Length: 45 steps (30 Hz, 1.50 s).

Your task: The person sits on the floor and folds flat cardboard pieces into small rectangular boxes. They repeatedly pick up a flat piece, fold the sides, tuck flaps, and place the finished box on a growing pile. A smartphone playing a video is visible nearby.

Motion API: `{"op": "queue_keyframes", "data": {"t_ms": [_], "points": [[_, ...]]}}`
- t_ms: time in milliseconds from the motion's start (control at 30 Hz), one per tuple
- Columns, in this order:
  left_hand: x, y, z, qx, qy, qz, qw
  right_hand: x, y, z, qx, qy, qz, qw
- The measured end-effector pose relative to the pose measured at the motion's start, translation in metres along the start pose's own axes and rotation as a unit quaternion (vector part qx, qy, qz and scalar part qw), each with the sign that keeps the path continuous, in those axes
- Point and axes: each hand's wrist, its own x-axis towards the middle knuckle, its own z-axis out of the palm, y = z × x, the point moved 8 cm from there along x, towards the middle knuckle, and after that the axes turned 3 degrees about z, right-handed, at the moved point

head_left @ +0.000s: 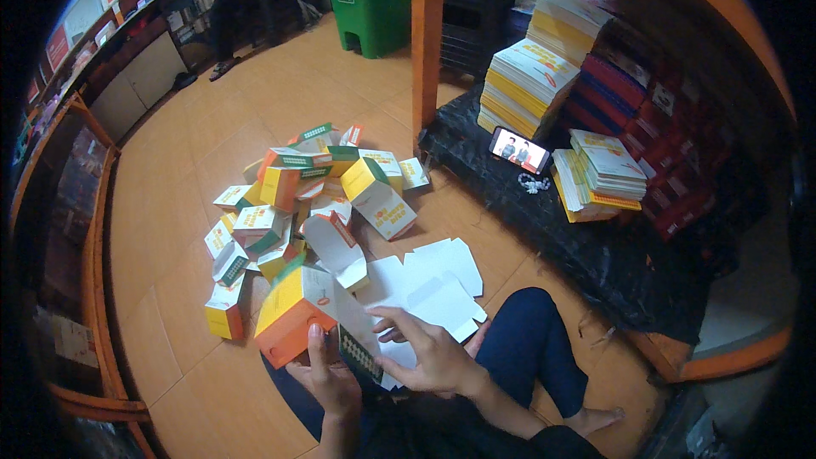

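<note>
The left hand (330, 382) gripped a box (293, 306), apparently part-folded; the right (435, 359) spread at its flaps (360, 352). Mostly formed boxes (374, 191) lay far-left, flat blanks (442, 293) nearer right.

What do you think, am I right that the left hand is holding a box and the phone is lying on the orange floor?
Not quite: the phone isn't on the orange floor; the head view shows it on the black-covered platform. The left hand is indeed holding a box.

Boxes (331, 246) lie on the floor (183, 399), left of phone (518, 152).
</note>
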Motion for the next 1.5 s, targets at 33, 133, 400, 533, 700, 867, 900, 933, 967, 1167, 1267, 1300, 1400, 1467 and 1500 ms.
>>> {"op": "queue_keyframes", "data": {"t_ms": [33,133,400,533,700,867,900,933,967,1167,1267,1300,1400,1467,1500], "points": [[-0.001,0.002,0.002,-0.013,-0.022,0.019,0.999,-0.001,-0.006,0.002,-0.035,-0.027,-0.046,0.998],[-0.005,-0.005,-0.01,0.017,0.0,0.028,0.999,-0.006,-0.014,0.009,-0.076,-0.05,-0.121,0.988],[-0.015,-0.017,-0.007,0.29,-0.218,0.03,0.931,-0.005,0.011,-0.012,-0.048,0.148,-0.028,0.987],[-0.043,0.003,0.03,0.41,-0.387,0.292,0.772,-0.008,0.012,-0.033,0.04,0.248,-0.038,0.967],[-0.054,0.017,0.044,0.435,-0.325,0.455,0.706,-0.013,-0.006,-0.035,0.047,0.289,-0.089,0.952],[-0.032,-0.006,0.022,0.427,-0.247,0.149,0.857,-0.019,-0.031,-0.036,-0.011,0.298,-0.182,0.937],[-0.031,-0.01,0.013,0.417,-0.214,0.094,0.878,-0.019,-0.034,-0.036,-0.019,0.298,-0.195,0.934],[-0.03,-0.009,0.009,0.422,-0.214,0.086,0.877,-0.018,-0.038,-0.034,-0.019,0.278,-0.214,0.936],[-0.029,-0.009,0.005,0.427,-0.214,0.077,0.875,-0.018,-0.04,-0.032,-0.021,0.259,-0.223,0.94],[-0.017,-0.019,-0.018,0.391,-0.124,0.09,0.907,-0.013,-0.045,-0.011,-0.107,0.147,-0.274,0.944],[-0.02,-0.031,-0.023,0.218,-0.09,0.011,0.972,-0.011,-0.043,-0.005,-0.182,0.144,-0.297,0.926],[-0.021,-0.033,-0.025,0.215,-0.071,-0.014,0.974,-0.01,-0.041,-0.006,-0.188,0.151,-0.296,0.924],[-0.026,-0.034,-0.003,0.158,-0.15,-0.062,0.974,-0.009,-0.035,-0.011,-0.196,0.181,-0.283,0.921],[-0.029,-0.032,0.009,0.149,-0.178,-0.068,0.97,-0.008,-0.031,-0.014,-0.192,0.207,-0.266,0.922],[-0.029,-0.031,0.011,0.157,-0.171,-0.068,0.97,-0.009,-0.03,-0.014,-0.195,0.213,-0.27,0.919]]}}
